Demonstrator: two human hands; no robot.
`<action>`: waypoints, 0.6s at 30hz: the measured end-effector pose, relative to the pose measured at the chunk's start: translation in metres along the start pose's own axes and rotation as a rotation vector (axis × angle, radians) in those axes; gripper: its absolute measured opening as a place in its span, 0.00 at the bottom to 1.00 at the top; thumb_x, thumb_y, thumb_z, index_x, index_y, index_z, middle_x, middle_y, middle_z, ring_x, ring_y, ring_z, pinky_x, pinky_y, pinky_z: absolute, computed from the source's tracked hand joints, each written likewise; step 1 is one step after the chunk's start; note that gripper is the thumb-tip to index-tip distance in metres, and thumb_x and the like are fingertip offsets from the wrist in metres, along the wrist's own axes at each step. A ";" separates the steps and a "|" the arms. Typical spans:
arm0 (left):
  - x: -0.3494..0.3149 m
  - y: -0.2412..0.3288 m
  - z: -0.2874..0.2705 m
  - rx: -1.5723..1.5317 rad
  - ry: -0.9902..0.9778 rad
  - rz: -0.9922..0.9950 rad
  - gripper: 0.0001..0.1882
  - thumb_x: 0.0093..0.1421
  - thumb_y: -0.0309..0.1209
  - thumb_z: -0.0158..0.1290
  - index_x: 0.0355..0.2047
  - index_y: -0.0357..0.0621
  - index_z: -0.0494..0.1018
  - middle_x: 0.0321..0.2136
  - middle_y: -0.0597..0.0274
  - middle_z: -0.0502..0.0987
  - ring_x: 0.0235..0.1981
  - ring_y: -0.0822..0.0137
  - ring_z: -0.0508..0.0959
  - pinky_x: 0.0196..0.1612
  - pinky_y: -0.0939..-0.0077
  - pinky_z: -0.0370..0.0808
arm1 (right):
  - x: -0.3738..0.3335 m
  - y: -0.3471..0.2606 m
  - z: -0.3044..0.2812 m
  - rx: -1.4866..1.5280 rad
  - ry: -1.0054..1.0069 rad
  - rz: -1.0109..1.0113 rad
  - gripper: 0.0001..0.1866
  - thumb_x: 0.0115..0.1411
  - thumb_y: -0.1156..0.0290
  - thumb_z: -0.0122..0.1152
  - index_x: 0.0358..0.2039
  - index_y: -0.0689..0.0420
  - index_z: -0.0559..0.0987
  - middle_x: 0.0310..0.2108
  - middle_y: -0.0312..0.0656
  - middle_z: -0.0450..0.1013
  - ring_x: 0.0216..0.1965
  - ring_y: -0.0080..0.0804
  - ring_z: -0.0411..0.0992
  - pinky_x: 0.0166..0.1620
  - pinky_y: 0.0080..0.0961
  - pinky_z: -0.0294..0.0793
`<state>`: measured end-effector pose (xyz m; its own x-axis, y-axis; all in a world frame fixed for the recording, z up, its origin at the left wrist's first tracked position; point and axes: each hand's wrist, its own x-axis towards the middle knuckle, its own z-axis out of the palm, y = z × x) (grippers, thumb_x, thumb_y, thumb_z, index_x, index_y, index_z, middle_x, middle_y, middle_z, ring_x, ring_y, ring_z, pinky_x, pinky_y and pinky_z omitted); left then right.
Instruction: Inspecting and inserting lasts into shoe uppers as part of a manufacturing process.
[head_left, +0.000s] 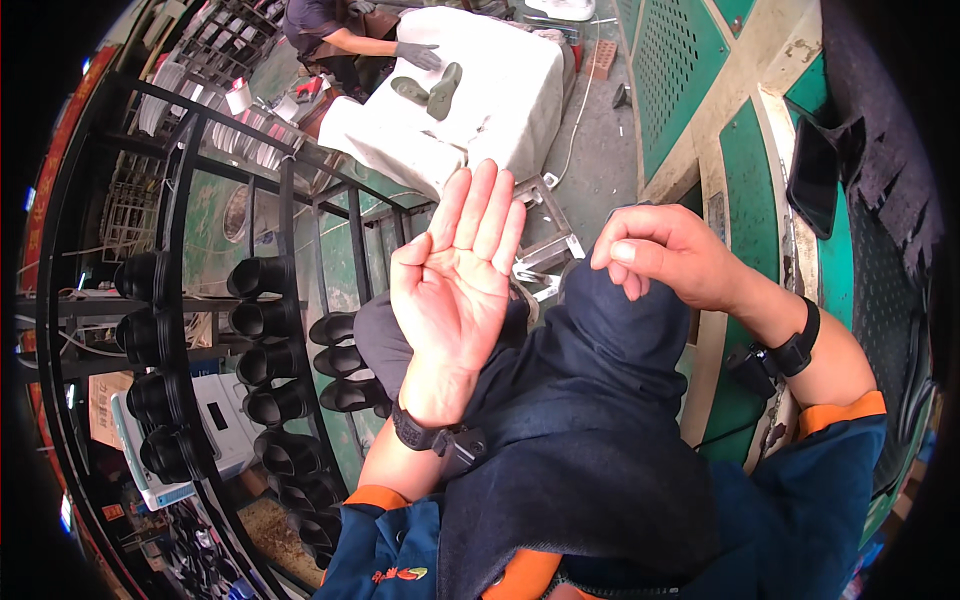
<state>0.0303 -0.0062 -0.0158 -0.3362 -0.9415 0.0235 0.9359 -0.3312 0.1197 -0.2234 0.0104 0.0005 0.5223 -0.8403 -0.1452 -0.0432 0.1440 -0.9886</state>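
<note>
Black metal rack posts rise on the person's left, with black shoes set along them in 3 visible columns: 4 in the far-left column and 3 in the column nearest the left hand. That hand is palm up and spread flat, its fingers straight and side by side, holding nothing, apart from the shoes. The right hand is raised by the navy-clad knee, fingers loosely curled with the thumb bent toward them (whether something small sits inside, I cannot tell). Behind the rack stand a cardboard box, its contents hidden, and a white boxy appliance. Ahead, a white cloth drapes a table, bearing 2 olive-green shoe soles; near them rests a co-worker's grey-gloved hand. On the right, a dark-screened phone sits near green machine panels
</note>
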 end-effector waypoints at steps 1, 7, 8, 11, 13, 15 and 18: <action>0.000 -0.001 -0.001 0.015 -0.029 -0.001 0.35 0.66 0.38 0.40 0.70 0.31 0.54 0.72 0.42 0.54 0.74 0.48 0.51 0.76 0.50 0.47 | 0.000 0.001 0.000 -0.008 0.001 -0.001 0.14 0.71 0.63 0.53 0.39 0.61 0.80 0.29 0.32 0.73 0.28 0.18 0.72 0.32 0.17 0.71; -0.001 -0.011 0.017 0.115 -0.084 -0.001 0.47 0.62 0.51 0.48 0.73 0.35 0.47 0.75 0.49 0.44 0.76 0.54 0.44 0.78 0.56 0.39 | -0.001 -0.002 0.001 -0.027 0.012 0.003 0.13 0.70 0.65 0.53 0.39 0.60 0.80 0.29 0.33 0.74 0.27 0.19 0.72 0.32 0.18 0.71; -0.001 -0.011 0.017 0.117 -0.084 0.001 0.47 0.62 0.51 0.48 0.73 0.35 0.47 0.75 0.49 0.44 0.76 0.54 0.44 0.78 0.56 0.39 | -0.001 -0.002 0.001 -0.030 0.020 0.019 0.12 0.69 0.67 0.52 0.39 0.60 0.80 0.29 0.34 0.75 0.27 0.19 0.73 0.32 0.18 0.71; -0.003 -0.009 0.016 0.146 -0.121 -0.031 0.50 0.61 0.54 0.48 0.74 0.38 0.43 0.76 0.52 0.40 0.77 0.54 0.39 0.77 0.50 0.34 | -0.002 -0.002 0.001 -0.024 0.016 0.014 0.12 0.69 0.66 0.52 0.39 0.60 0.80 0.29 0.34 0.75 0.27 0.19 0.73 0.32 0.18 0.71; -0.004 -0.009 0.016 0.152 -0.125 -0.030 0.51 0.61 0.55 0.49 0.74 0.39 0.43 0.76 0.53 0.40 0.77 0.54 0.39 0.77 0.49 0.34 | -0.001 0.000 0.001 -0.020 0.013 0.008 0.12 0.69 0.66 0.52 0.39 0.61 0.80 0.29 0.35 0.75 0.27 0.19 0.73 0.32 0.18 0.71; -0.004 -0.009 0.016 0.156 -0.128 -0.032 0.52 0.60 0.57 0.50 0.75 0.40 0.43 0.76 0.54 0.39 0.77 0.54 0.39 0.76 0.48 0.33 | -0.001 0.000 0.001 -0.016 0.012 0.004 0.12 0.69 0.66 0.52 0.39 0.61 0.80 0.29 0.35 0.75 0.27 0.19 0.73 0.32 0.18 0.71; -0.006 -0.009 0.015 0.183 -0.142 -0.035 0.52 0.61 0.58 0.50 0.75 0.41 0.43 0.76 0.54 0.39 0.77 0.55 0.39 0.77 0.50 0.33 | -0.002 0.001 0.001 -0.021 0.016 -0.006 0.12 0.69 0.66 0.53 0.39 0.61 0.80 0.29 0.35 0.75 0.27 0.19 0.73 0.32 0.18 0.71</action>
<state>0.0219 0.0030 -0.0024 -0.3918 -0.9071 0.1536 0.8931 -0.3349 0.3002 -0.2233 0.0128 -0.0005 0.5086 -0.8496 -0.1397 -0.0584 0.1278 -0.9901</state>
